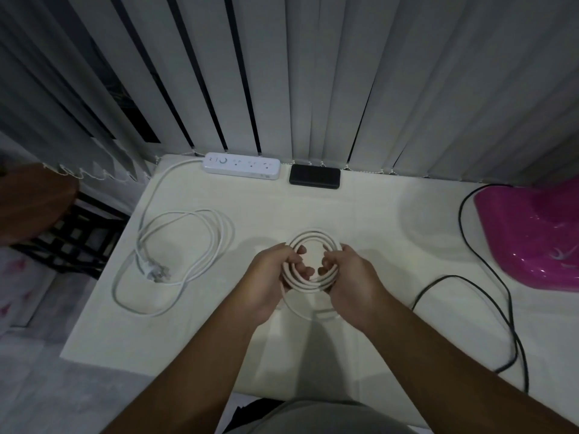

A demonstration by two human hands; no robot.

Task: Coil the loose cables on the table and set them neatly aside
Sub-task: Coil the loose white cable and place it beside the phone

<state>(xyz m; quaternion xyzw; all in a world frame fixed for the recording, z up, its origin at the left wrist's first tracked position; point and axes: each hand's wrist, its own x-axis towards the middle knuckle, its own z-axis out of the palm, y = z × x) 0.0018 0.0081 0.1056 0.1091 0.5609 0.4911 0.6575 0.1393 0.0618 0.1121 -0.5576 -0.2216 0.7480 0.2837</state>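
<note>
Left hand (269, 278) and right hand (351, 277): both grip round white coiled cable (313, 242), table (360, 214) centre | white power strip (242, 165) with loose cord (185, 245): 10 o'clock | black cable (488, 267): 3 o'clock

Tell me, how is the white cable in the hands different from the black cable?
The white cable is wound in tidy round loops; the black cable trails loose. The white cable is gripped by the left hand and right hand; the black cable lies untouched beside the pink thing. Both are over the table.
</note>
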